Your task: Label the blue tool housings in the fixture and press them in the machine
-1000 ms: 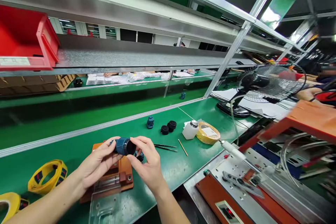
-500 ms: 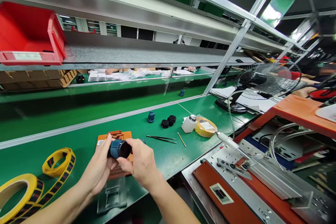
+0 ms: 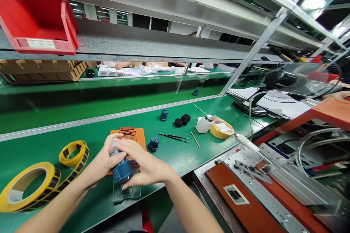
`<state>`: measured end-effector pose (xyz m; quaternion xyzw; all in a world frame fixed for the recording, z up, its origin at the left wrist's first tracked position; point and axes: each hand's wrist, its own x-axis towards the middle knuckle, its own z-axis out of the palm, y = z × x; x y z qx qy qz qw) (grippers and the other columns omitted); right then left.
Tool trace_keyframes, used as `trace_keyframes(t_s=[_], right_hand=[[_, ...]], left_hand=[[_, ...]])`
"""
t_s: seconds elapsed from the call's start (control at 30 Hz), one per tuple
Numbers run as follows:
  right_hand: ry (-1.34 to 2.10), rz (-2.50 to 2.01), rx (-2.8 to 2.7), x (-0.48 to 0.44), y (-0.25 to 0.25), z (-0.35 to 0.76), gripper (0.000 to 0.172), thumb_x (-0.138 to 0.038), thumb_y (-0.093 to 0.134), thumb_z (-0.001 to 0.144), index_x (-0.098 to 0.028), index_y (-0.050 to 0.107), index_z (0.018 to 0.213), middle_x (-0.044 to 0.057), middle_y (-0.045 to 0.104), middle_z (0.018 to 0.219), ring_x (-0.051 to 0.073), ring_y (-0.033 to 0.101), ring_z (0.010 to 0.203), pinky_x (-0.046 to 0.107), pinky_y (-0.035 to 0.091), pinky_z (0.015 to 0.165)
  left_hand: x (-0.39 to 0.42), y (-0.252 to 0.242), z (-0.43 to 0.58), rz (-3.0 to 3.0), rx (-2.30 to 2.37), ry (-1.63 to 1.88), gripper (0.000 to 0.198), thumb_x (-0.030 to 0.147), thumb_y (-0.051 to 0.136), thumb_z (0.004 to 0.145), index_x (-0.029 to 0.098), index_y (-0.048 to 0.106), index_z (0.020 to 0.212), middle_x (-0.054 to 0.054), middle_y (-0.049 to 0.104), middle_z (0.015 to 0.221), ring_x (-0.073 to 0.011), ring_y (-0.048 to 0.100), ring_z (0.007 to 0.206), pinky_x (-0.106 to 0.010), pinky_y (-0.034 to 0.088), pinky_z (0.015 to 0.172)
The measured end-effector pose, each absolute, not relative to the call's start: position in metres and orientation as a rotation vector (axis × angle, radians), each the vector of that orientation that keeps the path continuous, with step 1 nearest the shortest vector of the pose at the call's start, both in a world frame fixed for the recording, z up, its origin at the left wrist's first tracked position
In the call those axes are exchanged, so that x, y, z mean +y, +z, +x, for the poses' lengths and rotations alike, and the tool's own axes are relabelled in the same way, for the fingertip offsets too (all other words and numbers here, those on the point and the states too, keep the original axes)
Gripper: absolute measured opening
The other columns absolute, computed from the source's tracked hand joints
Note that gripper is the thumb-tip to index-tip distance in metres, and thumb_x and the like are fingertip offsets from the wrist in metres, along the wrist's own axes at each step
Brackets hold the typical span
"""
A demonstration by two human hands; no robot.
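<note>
A dark blue round plastic housing (image 3: 122,172) is tilted between my hands, its wide end towards me. My left hand (image 3: 105,158) grips its narrower upper end with thumb and fingers. My right hand (image 3: 146,162) curls around it from the right, fingertips at the top and thumb near the wide end; the fingers partly hide the upper end. Under my hands lies an orange fixture (image 3: 140,138) with a clear plastic plate (image 3: 127,196) at its front. Close to the fixture's right side stands a similar blue part (image 3: 154,143).
Yellow tape rolls (image 3: 30,185) bearing dark labels lie at left. Tweezers (image 3: 175,137), a thin stick (image 3: 195,139), black rings (image 3: 178,122), another blue part (image 3: 164,114) and a white bottle (image 3: 203,124) lie beyond. A metal-and-orange machine (image 3: 246,189) stands right; a red bin (image 3: 43,45) sits above.
The housing has been turned from its dark open end facing right to wide end down towards me. My right hand has shifted over its top. The view has swung slightly.
</note>
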<state>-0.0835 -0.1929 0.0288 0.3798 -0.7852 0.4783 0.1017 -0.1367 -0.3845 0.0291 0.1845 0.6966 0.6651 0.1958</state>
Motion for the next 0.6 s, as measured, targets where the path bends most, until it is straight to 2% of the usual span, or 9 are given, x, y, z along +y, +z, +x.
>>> trace_keyframes(t_s=[0.07,0.13,0.2,0.27,0.37,0.53,0.6], right_hand=[[1.430,1.157,-2.383,-0.192,0.030,-0.101,0.096,-0.038,0.085,0.072,-0.027,0.033,0.151,0.012,0.045,0.149,0.027,0.041,0.142,0.040,0.036,0.117],[1.383,0.863,-2.508,-0.194,0.020,-0.126,0.097,-0.031,0.086,0.067,-0.023,0.036,0.149,0.013,0.047,0.146,0.028,0.044,0.139,0.040,0.037,0.116],[1.226,0.541,-2.673,-0.195,0.004,-0.152,0.099,-0.026,0.086,0.065,-0.017,0.035,0.150,0.018,0.044,0.147,0.030,0.040,0.141,0.044,0.035,0.118],[1.100,0.407,-2.817,-0.192,-0.012,-0.175,0.100,-0.026,0.086,0.066,-0.012,0.034,0.150,0.022,0.041,0.149,0.033,0.037,0.143,0.047,0.033,0.119],[1.062,0.454,-2.914,-0.181,-0.025,-0.194,0.099,-0.030,0.087,0.067,-0.010,0.036,0.150,0.023,0.043,0.149,0.035,0.039,0.141,0.050,0.034,0.117],[0.961,0.481,-3.011,-0.175,-0.016,-0.198,0.096,-0.044,0.090,0.064,-0.020,0.046,0.146,0.017,0.044,0.154,0.045,0.029,0.146,0.066,0.023,0.117],[0.829,0.468,-3.029,-0.185,-0.010,-0.190,0.091,-0.056,0.087,0.066,-0.023,0.049,0.142,0.015,0.045,0.155,0.047,0.031,0.144,0.070,0.025,0.114]], left_hand=[[-0.390,0.027,-0.147,0.452,1.895,1.825,0.071,0.059,0.074,0.078,0.027,0.046,0.135,-0.006,0.066,0.107,-0.0229,0.066,0.086,-0.032,0.052,0.072],[-0.396,0.022,-0.156,0.360,1.975,1.923,0.076,0.063,0.070,0.081,0.029,0.036,0.139,-0.007,0.065,0.110,-0.0178,0.062,0.074,-0.028,0.048,0.061],[-0.406,0.017,-0.163,0.294,2.111,2.045,0.079,0.063,0.070,0.081,0.029,0.031,0.140,-0.007,0.064,0.112,-0.0154,0.059,0.071,-0.025,0.044,0.056],[-0.419,0.012,-0.166,0.250,2.201,2.053,0.073,0.062,0.071,0.081,0.027,0.038,0.136,-0.008,0.063,0.114,-0.0160,0.058,0.076,-0.024,0.044,0.057],[-0.438,0.007,-0.162,0.175,2.221,1.935,0.066,0.063,0.071,0.079,0.024,0.052,0.128,-0.010,0.065,0.113,-0.0177,0.059,0.078,-0.026,0.046,0.059],[-0.451,0.007,-0.147,0.154,2.219,1.845,0.060,0.061,0.076,0.075,0.024,0.063,0.121,-0.011,0.069,0.118,-0.0224,0.064,0.089,-0.026,0.051,0.063],[-0.448,0.010,-0.145,0.193,2.218,1.858,0.056,0.058,0.081,0.071,0.024,0.069,0.113,-0.011,0.072,0.115,-0.0245,0.066,0.092,-0.027,0.054,0.068]])
